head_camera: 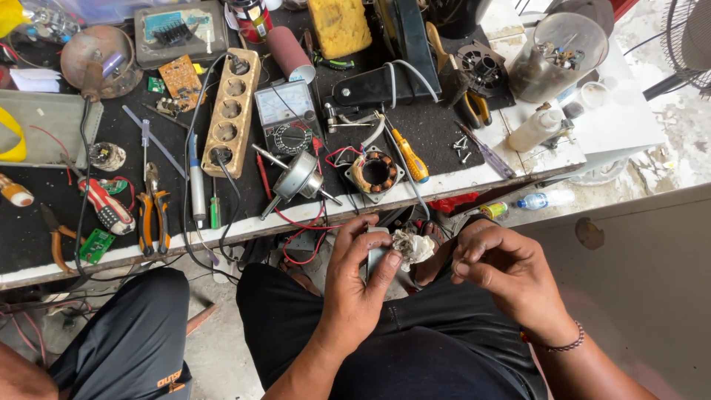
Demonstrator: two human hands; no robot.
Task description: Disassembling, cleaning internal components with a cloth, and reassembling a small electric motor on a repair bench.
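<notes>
- Head view: a seriously cluttered work surface [444,133] with a black mat on top, plus a bit of concrete floor off to the right.
- Sitting on the surface: a beige power strip [232,111] with round sockets, an analog meter [287,117] right beside it, a small silver motor [296,178] with its shaft sticking out, and a square coil frame [375,172] with copper windings just right of the motor.
- A yellow-handled screwdriver [412,158] lies next to the coil frame, and orange-handled pliers [150,215] are over on the left near the front edge.
- Below the edge, over the person's lap in dark trousers: the left hand [355,285] has its fingers wrapped around a small grey block [376,255], thumb pressed on the side.
- A crumpled whitish wad [412,247] sits at the top of that block, between the two hands.
- The right hand [507,270] is just beside it, fingers curled in and pinched narrow; can't tell if they're actually gripping anything. Beaded bracelet on that wrist.
- Another person's knee shows bottom left.
</notes>
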